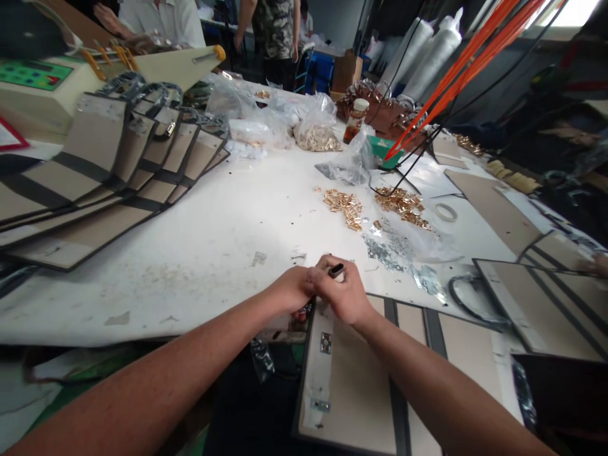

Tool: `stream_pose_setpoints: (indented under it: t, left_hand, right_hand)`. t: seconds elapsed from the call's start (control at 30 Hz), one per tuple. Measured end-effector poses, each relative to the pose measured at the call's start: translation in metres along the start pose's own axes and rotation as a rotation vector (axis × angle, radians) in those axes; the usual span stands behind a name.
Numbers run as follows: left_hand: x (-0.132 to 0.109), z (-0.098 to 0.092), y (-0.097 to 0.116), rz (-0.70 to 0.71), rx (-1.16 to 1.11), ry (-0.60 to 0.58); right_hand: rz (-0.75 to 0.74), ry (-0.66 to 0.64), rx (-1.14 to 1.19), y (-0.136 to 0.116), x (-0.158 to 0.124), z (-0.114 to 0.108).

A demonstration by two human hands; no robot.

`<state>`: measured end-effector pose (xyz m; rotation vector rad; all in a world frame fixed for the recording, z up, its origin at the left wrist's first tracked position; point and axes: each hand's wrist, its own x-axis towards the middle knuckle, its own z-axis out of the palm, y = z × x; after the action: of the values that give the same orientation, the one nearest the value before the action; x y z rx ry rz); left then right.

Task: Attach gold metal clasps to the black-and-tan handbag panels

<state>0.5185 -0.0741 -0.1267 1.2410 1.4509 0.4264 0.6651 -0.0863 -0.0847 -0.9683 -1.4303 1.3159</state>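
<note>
Both my hands meet at the near edge of the white table (213,240). My right hand (346,292) is closed in a pinch on a small dark strap end (336,270). My left hand (295,289) is closed beside it and touches it; what its fingers hold is hidden. Under the hands lies a tan bag panel (351,373) with black trim and small metal plates. Loose gold clasps (344,206) and silver metal plates (387,250) lie just beyond.
Several finished tan panels (109,171) are stacked at the left by a beige machine (42,85). Plastic bags of parts (316,130), a bottle (355,119), orange rods (456,69) and more panels (536,304) fill the far and right side. Other people (273,31) stand beyond.
</note>
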Motion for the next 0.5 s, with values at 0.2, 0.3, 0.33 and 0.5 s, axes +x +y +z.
stream_pose_setpoints:
  t: [0.2,0.3,0.33,0.5]
  left_hand:
    - [0.001,-0.001,-0.003,0.056,0.071,-0.1]
    - [0.0,0.0,-0.003,0.06,0.077,-0.098]
    - [0.0,0.001,-0.003,0.056,0.076,-0.098]
    - [-0.003,0.003,-0.003,0.066,0.062,-0.085]
  right_hand:
    - [-0.037,0.019,0.013,0.001,0.0,-0.007]
    - [-0.046,0.042,0.068,0.011,-0.003,-0.01]
    - [-0.028,0.056,0.079,0.016,-0.004,-0.011]
    - [-0.077,0.086,0.107,0.023,-0.009,-0.017]
